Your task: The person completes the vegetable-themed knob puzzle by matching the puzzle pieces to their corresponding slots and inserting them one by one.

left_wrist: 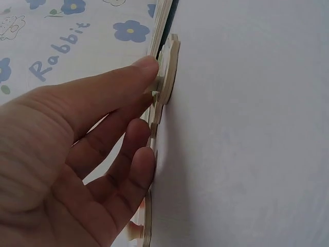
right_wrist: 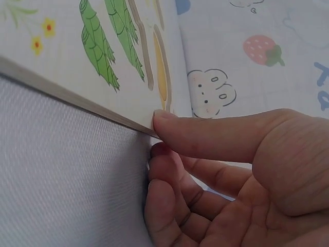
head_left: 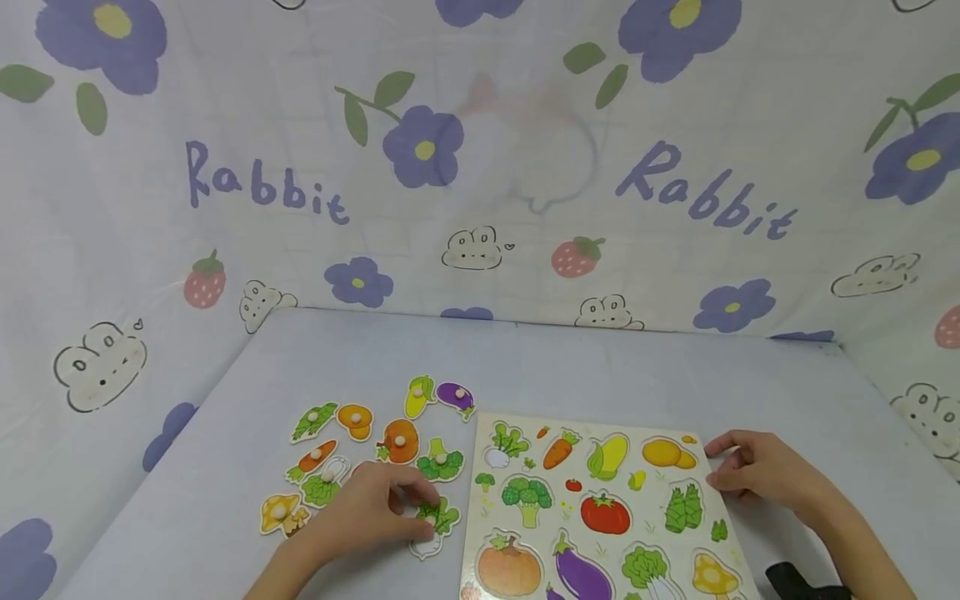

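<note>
Left of the board, my left hand [head_left: 375,508] pinches a white radish puzzle piece [head_left: 447,517] with green leaves between thumb and forefinger, at its knob. In the left wrist view that wooden piece [left_wrist: 169,72] shows edge-on, close to the white tabletop; whether it touches the surface I cannot tell. My right hand [head_left: 765,471] grips the right edge of the wooden vegetable puzzle board [head_left: 651,500]. The right wrist view shows the thumb on the board's edge near the asparagus picture [right_wrist: 97,46], with the other fingers curled below.
Several knobbed vegetable pieces lie left of the board, among them a pumpkin [head_left: 401,442], broccoli [head_left: 441,462], eggplant [head_left: 453,396], corn [head_left: 418,398] and mushroom [head_left: 281,510]. A black object [head_left: 798,583] is near the right forearm. A printed curtain [head_left: 517,275] hangs behind the table.
</note>
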{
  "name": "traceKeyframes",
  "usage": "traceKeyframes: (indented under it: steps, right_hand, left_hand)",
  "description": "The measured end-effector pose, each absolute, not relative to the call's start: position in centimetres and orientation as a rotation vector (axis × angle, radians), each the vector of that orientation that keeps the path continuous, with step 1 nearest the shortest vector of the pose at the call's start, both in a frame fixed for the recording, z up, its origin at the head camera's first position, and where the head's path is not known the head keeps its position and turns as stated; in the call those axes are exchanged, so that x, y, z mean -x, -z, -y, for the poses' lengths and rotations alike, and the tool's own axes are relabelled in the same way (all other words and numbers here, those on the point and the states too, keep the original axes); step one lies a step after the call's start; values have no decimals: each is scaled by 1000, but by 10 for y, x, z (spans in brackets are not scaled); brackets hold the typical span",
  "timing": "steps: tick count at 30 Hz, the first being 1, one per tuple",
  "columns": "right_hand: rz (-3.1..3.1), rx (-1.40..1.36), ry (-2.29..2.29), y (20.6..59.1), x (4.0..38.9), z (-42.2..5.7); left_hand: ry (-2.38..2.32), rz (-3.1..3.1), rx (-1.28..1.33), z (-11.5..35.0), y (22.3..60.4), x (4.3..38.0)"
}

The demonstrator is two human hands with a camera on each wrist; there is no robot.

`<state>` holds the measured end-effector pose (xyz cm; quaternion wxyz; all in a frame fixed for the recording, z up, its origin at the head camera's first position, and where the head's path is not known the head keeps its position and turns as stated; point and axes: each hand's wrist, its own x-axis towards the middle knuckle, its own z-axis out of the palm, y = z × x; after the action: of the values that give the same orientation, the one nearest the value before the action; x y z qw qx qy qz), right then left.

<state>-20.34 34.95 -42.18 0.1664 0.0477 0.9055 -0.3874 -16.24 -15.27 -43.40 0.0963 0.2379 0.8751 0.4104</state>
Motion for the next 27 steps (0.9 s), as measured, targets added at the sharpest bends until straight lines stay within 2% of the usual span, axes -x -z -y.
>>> traceKeyframes:
  steps: [27]
  right_hand:
    - [-2572, -140, 1124, 423, 204, -350]
  left_hand:
    - [-1252, -2540, -716, 153, 436, 163]
